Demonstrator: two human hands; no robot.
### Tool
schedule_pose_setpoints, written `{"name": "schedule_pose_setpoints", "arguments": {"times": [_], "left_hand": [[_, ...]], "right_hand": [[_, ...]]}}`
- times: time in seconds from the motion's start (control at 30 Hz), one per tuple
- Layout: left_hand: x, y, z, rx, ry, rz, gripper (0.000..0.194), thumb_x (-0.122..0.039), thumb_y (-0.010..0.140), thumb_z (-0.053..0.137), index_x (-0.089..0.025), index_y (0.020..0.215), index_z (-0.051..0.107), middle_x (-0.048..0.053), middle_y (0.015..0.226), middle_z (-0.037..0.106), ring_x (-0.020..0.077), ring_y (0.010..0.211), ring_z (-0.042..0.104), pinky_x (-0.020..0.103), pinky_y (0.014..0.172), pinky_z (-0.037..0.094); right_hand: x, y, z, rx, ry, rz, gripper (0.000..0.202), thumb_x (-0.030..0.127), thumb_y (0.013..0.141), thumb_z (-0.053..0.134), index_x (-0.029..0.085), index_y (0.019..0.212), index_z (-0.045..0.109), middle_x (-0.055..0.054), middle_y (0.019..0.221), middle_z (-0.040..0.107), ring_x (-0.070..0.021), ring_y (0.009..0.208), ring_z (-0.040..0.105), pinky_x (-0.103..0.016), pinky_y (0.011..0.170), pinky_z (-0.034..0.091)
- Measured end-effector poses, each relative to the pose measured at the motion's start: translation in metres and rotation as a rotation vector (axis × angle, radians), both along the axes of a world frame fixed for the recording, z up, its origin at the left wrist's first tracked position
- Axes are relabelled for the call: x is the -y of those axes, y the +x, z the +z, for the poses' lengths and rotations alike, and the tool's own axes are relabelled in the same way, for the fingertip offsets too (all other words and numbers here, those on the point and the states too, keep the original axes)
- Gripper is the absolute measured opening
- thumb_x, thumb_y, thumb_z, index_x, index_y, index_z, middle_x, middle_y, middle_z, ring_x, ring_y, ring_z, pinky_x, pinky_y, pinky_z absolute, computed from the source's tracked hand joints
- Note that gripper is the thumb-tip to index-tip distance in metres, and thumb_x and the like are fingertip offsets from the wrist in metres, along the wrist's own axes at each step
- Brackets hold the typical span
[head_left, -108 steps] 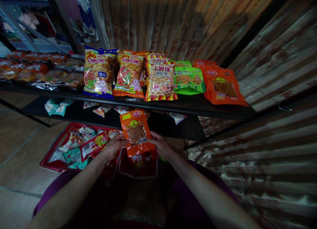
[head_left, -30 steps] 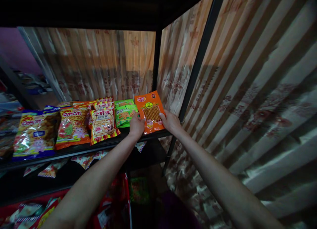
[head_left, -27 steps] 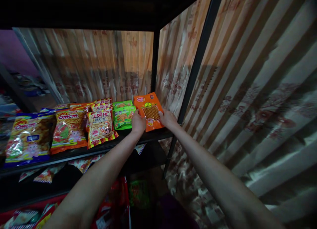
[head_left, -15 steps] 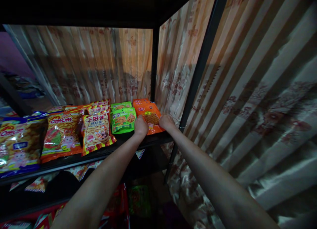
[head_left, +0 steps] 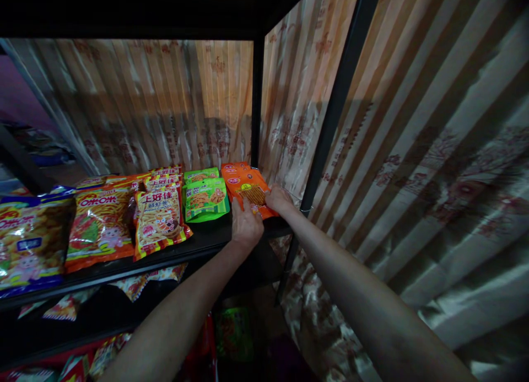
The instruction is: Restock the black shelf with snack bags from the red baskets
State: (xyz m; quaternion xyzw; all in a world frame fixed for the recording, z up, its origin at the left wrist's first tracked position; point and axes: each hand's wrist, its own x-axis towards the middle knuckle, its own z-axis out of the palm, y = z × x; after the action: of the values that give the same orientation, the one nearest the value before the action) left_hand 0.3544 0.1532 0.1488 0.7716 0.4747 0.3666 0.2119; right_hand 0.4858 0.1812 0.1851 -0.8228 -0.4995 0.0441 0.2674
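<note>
An orange snack bag (head_left: 248, 186) lies at the right end of the black shelf, tilted a little, with another orange bag's edge behind it. My right hand (head_left: 279, 199) grips its right edge with bent fingers. At the lower left edge of that bag is my left hand (head_left: 247, 223), fingers apart and fingertips near or on the bag, holding nothing. Directly left of the orange bag stand green snack bags (head_left: 205, 197), one behind another.
Farther left on the shelf (head_left: 165, 256) are red-and-yellow bags (head_left: 160, 219), an orange noodle-snack bag (head_left: 101, 225) and a blue-edged bag (head_left: 31, 247). A black post (head_left: 334, 109) rises right of my right hand, before a pleated curtain (head_left: 433, 150). More packets sit below.
My left hand has let go of the orange bag's left side and moved down and right, its fingers opening. The orange bag has turned slightly, its lower end shifting right.
</note>
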Motion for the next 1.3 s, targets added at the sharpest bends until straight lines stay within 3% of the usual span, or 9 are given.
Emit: {"name": "schedule_pose_setpoints", "arguments": {"times": [0.17, 0.3, 0.5, 0.77, 1.13, 1.3], "left_hand": [[-0.003, 0.005, -0.003, 0.089, -0.031, 0.036, 0.066, -0.021, 0.079, 0.047, 0.002, 0.137, 0.029, 0.029, 0.148, 0.02, 0.0373, 0.139, 0.018, 0.049, 0.112, 0.02], [-0.006, 0.005, -0.001, 0.087, -0.098, 0.05, 0.067, -0.021, 0.079, 0.047, 0.006, 0.137, 0.029, 0.032, 0.146, 0.021, 0.0381, 0.137, 0.024, 0.045, 0.111, 0.023], [-0.008, 0.003, 0.0, 0.078, -0.089, 0.048, 0.059, -0.019, 0.079, 0.046, 0.002, 0.134, 0.035, 0.028, 0.143, 0.03, 0.0347, 0.134, 0.032, 0.043, 0.111, 0.026], [-0.007, 0.002, 0.0, -0.038, -0.049, 0.097, 0.056, -0.019, 0.081, 0.044, 0.0, 0.133, 0.038, 0.025, 0.141, 0.036, 0.0296, 0.131, 0.037, 0.038, 0.11, 0.03], [-0.007, 0.003, 0.002, -0.063, -0.088, 0.116, 0.058, -0.022, 0.083, 0.043, 0.001, 0.136, 0.036, 0.024, 0.143, 0.034, 0.0285, 0.134, 0.033, 0.036, 0.111, 0.027], [-0.005, 0.005, 0.001, -0.034, -0.092, 0.137, 0.059, -0.023, 0.083, 0.043, 0.0, 0.137, 0.034, 0.025, 0.148, 0.026, 0.0283, 0.136, 0.03, 0.034, 0.111, 0.028]], "right_hand": [[0.003, 0.001, -0.003, -0.043, -0.007, 0.04, 0.036, 0.025, 0.087, 0.044, 0.013, 0.118, 0.057, -0.015, 0.11, 0.066, -0.0244, 0.106, 0.06, -0.031, 0.087, 0.044], [0.004, 0.004, -0.01, -0.075, 0.036, 0.089, 0.037, 0.021, 0.088, 0.04, 0.017, 0.122, 0.055, -0.011, 0.118, 0.063, -0.0216, 0.11, 0.058, -0.029, 0.09, 0.042], [0.001, 0.009, -0.015, -0.178, 0.103, 0.153, 0.037, 0.019, 0.087, 0.042, 0.021, 0.119, 0.06, -0.005, 0.112, 0.067, -0.0182, 0.102, 0.06, -0.026, 0.085, 0.044], [0.003, 0.007, -0.013, -0.18, 0.1, 0.089, 0.035, 0.019, 0.085, 0.045, 0.023, 0.115, 0.063, -0.003, 0.109, 0.069, -0.0181, 0.098, 0.062, -0.024, 0.082, 0.045], [0.003, 0.005, -0.011, -0.183, 0.107, 0.078, 0.033, 0.017, 0.084, 0.047, 0.021, 0.111, 0.065, -0.004, 0.105, 0.069, -0.0174, 0.094, 0.063, -0.023, 0.079, 0.045], [0.004, 0.003, -0.013, -0.195, 0.134, 0.064, 0.035, 0.018, 0.084, 0.048, 0.021, 0.116, 0.063, -0.004, 0.108, 0.069, -0.0166, 0.095, 0.062, -0.023, 0.082, 0.045]]}}
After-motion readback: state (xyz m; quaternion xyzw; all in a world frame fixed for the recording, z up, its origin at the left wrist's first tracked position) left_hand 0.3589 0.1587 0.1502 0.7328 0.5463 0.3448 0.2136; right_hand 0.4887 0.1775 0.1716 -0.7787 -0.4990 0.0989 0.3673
